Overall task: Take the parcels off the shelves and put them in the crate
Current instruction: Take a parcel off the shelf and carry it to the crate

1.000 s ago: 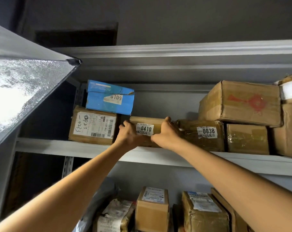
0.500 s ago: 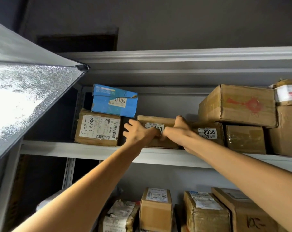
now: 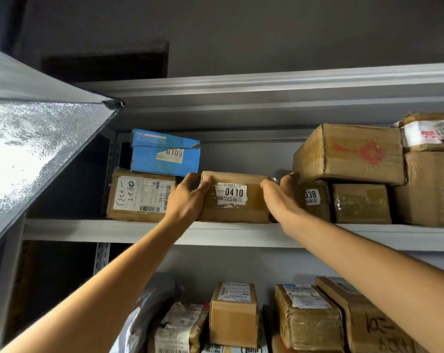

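Mid-frame on the upper shelf (image 3: 88,231), the left hand (image 3: 187,198) and right hand (image 3: 283,197) clasp the ends of the 0410 parcel (image 3: 234,212), both curled round it, so the lift-off looks in hand; next it needs drawing out clear of neighbouring boxes (image 3: 139,197).

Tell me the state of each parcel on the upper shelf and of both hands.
0410 parcel, on the upper shelf, taped shut, held at both ends.
Left-hand grip, curled round the 0410 parcel's left end.
Right-hand grip, curled round its right end.
Blue 0109 box, closed, lid dented, stacked on a brown parcel.
0038 parcel, taped shut, under a larger box.
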